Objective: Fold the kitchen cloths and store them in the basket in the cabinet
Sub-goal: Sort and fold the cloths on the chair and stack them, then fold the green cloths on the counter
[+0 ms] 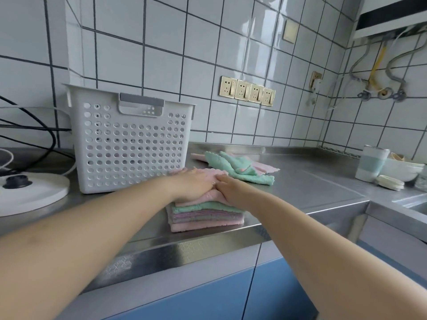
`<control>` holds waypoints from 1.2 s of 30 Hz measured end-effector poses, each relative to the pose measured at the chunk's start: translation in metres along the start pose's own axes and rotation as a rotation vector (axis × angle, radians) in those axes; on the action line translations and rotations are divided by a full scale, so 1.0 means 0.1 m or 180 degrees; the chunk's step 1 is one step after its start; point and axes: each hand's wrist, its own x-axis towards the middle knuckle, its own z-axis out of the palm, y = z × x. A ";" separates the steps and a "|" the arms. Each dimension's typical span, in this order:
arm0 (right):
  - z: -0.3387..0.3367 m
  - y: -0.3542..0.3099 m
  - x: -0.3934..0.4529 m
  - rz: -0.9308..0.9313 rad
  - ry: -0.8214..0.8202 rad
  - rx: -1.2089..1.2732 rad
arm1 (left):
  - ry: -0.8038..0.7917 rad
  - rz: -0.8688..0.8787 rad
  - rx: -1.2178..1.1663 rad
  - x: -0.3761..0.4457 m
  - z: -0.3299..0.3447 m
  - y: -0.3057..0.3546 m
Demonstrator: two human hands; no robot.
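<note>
Head view: a stack of folded cloths [205, 214], pink, green, lilac and grey layers, sits near the front edge of the steel surface [312, 181]. Both hands lie on its pink top cloth. The left hand [191, 183] presses flat with fingers straight, its grip released. The right hand [231, 190] rests beside it, touching it at the fingertips; its fingers look straight too, though the far side of that hand is hard to see. At 10 o'clock from the stack, just beside it, stands a white perforated basket [131, 144] with a grey handle. At 1 o'clock, near the stack, lie unfolded cloths [240, 168], a green one over a pink one. At 9 o'clock, past the basket, sits a white round base [32, 192] with black cables. At 3 o'clock, well apart, are a cup [372, 163] and bowls [402, 169]. Sockets [247, 90] line the tiled wall.
</note>
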 end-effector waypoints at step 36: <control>-0.58 0.19 0.01 0.2647 -0.1582 0.3799 | 0.0521 -0.3600 -0.5141 -0.35 -0.26 -0.01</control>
